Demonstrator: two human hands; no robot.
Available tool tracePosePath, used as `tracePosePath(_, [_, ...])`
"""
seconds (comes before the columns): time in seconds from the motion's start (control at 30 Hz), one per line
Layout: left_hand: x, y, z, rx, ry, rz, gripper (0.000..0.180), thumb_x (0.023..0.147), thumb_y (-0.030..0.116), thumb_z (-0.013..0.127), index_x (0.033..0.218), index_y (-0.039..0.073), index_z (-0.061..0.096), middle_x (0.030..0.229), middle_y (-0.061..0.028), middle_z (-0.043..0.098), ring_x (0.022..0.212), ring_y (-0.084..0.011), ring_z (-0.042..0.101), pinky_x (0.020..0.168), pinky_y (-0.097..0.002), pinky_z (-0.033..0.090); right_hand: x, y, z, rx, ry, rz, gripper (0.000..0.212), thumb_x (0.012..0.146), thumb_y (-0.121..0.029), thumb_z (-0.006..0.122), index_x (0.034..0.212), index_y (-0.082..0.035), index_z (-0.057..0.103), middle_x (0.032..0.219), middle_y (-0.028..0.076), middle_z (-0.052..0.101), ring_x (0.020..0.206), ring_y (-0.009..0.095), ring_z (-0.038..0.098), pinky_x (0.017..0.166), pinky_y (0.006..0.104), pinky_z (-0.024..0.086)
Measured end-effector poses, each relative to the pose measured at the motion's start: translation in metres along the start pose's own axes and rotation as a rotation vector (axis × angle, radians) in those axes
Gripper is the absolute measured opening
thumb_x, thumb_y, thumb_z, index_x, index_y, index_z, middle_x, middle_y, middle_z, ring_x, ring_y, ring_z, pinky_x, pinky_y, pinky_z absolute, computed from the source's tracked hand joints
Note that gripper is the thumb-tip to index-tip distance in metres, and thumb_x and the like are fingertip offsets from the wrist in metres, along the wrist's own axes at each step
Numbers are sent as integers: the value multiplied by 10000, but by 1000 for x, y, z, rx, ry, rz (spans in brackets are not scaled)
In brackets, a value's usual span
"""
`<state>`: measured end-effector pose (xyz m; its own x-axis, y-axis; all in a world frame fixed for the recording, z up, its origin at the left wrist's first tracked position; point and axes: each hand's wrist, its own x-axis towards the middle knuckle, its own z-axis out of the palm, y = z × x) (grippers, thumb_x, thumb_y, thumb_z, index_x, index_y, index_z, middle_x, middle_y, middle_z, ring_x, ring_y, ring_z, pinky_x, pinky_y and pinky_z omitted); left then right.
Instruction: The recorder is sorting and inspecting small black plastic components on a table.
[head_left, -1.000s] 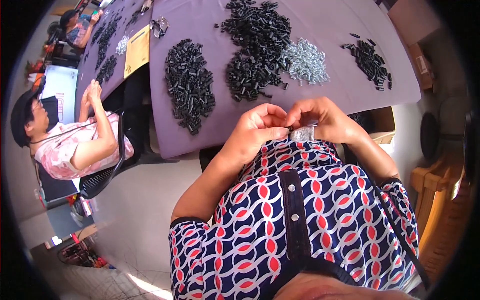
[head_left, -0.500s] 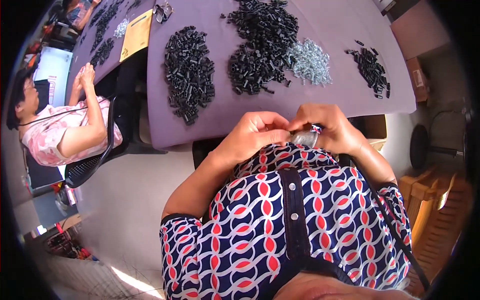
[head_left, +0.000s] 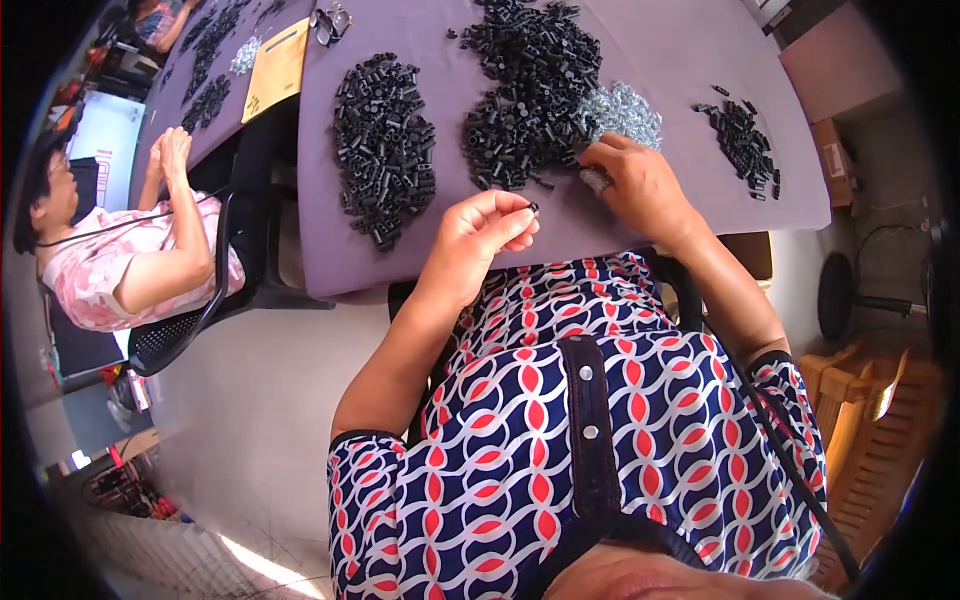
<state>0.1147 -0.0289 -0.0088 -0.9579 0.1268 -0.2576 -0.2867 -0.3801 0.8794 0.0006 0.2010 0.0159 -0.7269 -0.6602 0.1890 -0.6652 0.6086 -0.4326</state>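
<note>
Close to the table's front edge, my left hand (head_left: 478, 238) is closed in a pinch on a small black plastic part (head_left: 533, 207). My right hand (head_left: 642, 188) has its fingers curled, with a bunch of small clear plastic pieces (head_left: 597, 180) showing beneath them. Its fingertips are at the near right edge of the large pile of black plastic parts (head_left: 530, 90), just below the heap of clear pieces (head_left: 625, 112). Whether those fingertips also touch a black part is hidden.
On the purple-covered table (head_left: 690, 50) lie another black pile (head_left: 383, 150) at left and a smaller one (head_left: 740, 140) at right. Glasses (head_left: 328, 24) and a yellow envelope (head_left: 277, 70) lie farther left. A co-worker (head_left: 150, 240) sits at left; a wooden chair (head_left: 870, 420) stands at right.
My hands were together near my body and have parted. The left moved up and left with a small black part; the right reached forward to the piles with the clear pieces.
</note>
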Motion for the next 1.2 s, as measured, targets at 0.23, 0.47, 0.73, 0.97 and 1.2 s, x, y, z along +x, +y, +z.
tracePosePath(0.23, [0, 2, 10, 135, 24, 13, 154, 958, 120, 661, 1067, 11, 665, 949, -62, 714, 833, -125, 661, 804, -265, 530, -7, 6, -3, 212, -95, -23, 333, 686, 114, 591, 1000, 5, 612, 949, 111, 625, 904, 283, 666, 777, 352, 530])
tracePosePath(0.47, [-1, 8, 29, 200, 22, 44, 145, 947, 95, 678, 1053, -3, 666, 894, -19, 676, 808, -82, 628, 762, -235, 520, -20, -21, -15, 1185, -195, 150, 463, 624, 215, 468, 1011, 37, 649, 1045, 57, 627, 1053, 161, 627, 974, 308, 494])
tracePosePath(0.73, [-4, 13, 42, 278, 30, 114, 116, 940, 87, 680, 1013, -4, 669, 864, -10, 666, 782, -74, 611, 711, -233, 496, -23, -21, -13, 1168, -177, 103, 387, 662, 204, 531, 990, 33, 646, 1062, 58, 614, 1023, 160, 624, 935, 295, 499])
tracePosePath(0.97, [3, 9, 40, 971, 80, 689, 54, 926, 33, 680, 956, -11, 672, 888, 6, 665, 806, -67, 618, 725, -245, 501, -22, -23, -26, 661, -136, -130, 348, 637, 183, 585, 946, 29, 629, 1030, 78, 627, 1008, 168, 626, 888, 292, 508])
tracePosePath(1.2, [8, -1, 44, 674, 90, 525, 124, 869, 23, 714, 987, -1, 688, 902, -105, 687, 774, -208, 662, 707, -318, 530, -26, -21, -13, 1116, -138, 203, 193, 773, 136, 622, 935, 34, 649, 955, 53, 656, 892, 145, 654, 789, 267, 537])
